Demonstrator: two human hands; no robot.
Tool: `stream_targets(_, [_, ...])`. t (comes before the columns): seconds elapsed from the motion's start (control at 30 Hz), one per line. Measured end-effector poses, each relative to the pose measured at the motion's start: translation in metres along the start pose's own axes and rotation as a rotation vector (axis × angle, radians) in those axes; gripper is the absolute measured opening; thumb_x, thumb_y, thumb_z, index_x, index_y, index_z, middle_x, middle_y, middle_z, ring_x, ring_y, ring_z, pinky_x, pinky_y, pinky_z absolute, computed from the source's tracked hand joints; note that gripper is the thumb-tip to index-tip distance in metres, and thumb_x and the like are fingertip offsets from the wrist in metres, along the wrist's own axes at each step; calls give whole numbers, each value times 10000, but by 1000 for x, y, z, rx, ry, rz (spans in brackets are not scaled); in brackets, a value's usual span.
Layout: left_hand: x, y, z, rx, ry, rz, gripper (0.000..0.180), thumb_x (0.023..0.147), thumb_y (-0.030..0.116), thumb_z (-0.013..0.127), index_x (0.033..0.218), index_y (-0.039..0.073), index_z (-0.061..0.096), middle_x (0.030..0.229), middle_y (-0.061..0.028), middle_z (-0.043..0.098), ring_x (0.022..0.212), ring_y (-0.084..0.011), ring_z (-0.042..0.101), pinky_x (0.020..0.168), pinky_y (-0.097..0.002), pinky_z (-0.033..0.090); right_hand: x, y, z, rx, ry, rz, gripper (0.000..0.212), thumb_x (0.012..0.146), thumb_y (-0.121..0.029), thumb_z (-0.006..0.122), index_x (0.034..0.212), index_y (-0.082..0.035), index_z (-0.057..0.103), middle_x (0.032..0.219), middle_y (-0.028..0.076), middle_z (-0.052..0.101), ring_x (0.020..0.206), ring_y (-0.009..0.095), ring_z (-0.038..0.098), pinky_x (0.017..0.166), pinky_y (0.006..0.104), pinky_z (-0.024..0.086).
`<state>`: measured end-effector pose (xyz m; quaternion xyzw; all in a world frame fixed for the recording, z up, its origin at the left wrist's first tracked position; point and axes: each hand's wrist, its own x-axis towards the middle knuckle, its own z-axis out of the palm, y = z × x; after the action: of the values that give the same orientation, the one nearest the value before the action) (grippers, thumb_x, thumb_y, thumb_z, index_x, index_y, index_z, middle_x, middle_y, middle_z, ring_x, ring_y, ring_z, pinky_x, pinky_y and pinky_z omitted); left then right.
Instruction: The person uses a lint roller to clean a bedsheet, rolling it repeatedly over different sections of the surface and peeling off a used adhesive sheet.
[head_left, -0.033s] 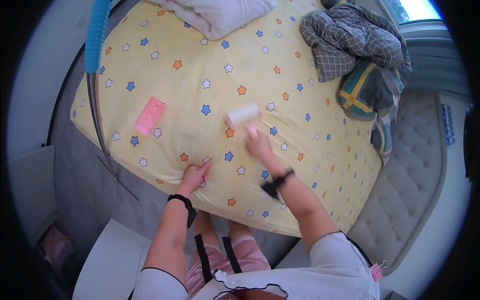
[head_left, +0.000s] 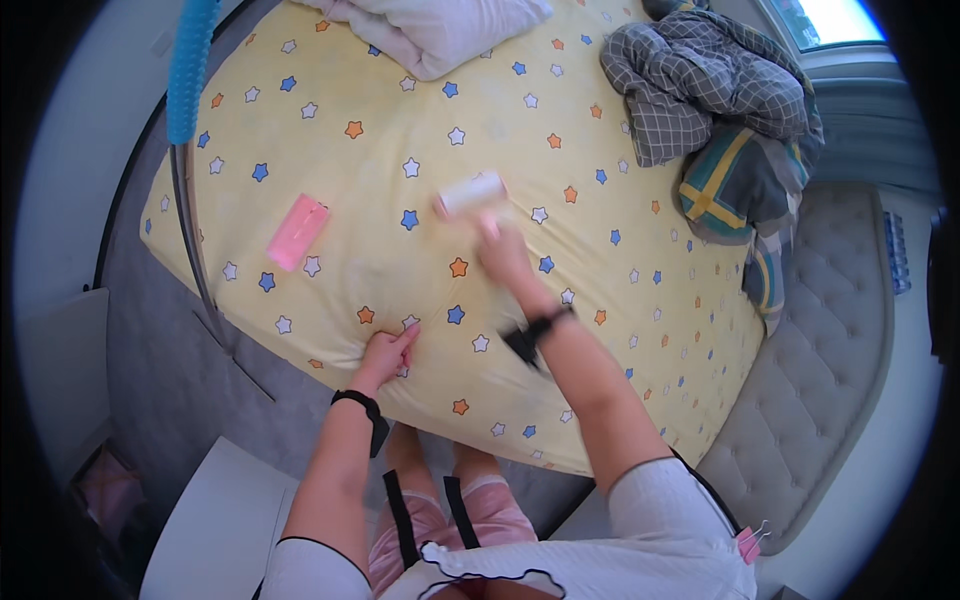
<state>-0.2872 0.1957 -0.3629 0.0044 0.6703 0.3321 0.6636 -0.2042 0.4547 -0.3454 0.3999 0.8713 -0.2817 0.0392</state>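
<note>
My right hand is closed round the pink handle of a lint roller. The roller's white sheet lies over the yellow, star-printed fitted sheet, slightly blurred. Near the front edge of the bed, my left hand is closed, pinching the fitted sheet, with creases running out from it. A pink rectangular case rests on the sheet, farther off to the left of both hands. Each wrist wears a black strap.
A white quilt lies at the far edge, and a dark checked quilt is heaped at far right beside a plaid pillow. The tufted headboard borders the right. A blue-sleeved pole rises at left above a white cabinet.
My right hand has pushed the lint roller away from me and a little to the left across the sheet. My left hand stays in place on the fabric.
</note>
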Motion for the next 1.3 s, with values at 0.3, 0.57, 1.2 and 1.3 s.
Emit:
stream_targets(0.3, [1, -14, -3, 24, 65, 54, 631, 827, 548, 614, 463, 40, 527, 413, -15, 439, 357, -124, 401, 382, -267, 318, -35, 26, 13, -123, 84, -87, 261, 787, -124, 517, 1036, -140, 594, 797, 219, 628, 679, 374, 625, 625, 442, 505])
stream_targets(0.57, [-6, -8, 6, 10, 73, -28, 627, 828, 578, 592, 481, 71, 467, 394, 29, 326, 301, -91, 257, 324, -261, 184, -286, 104, -5, 109, -144, 568, 190, 756, -143, 586, 874, -4, 641, 805, 239, 637, 767, 408, 619, 693, 465, 502])
stream_targets(1.2, [0, -29, 23, 69, 238, 106, 623, 856, 606, 524, 494, 105, 447, 386, 51, 312, 289, -75, 257, 310, -242, 169, -506, 170, 36, 101, -95, 824, 191, 763, -211, 609, 817, -37, 666, 791, 216, 642, 763, 397, 622, 693, 475, 504])
stream_targets(1.3, [-2, -34, 29, 133, 280, 181, 642, 863, 620, 495, 494, 95, 477, 383, 32, 348, 290, -89, 299, 307, -247, 205, -544, 164, 23, 96, -123, 865, 197, 758, -204, 600, 859, -44, 654, 812, 214, 643, 779, 404, 615, 707, 473, 499])
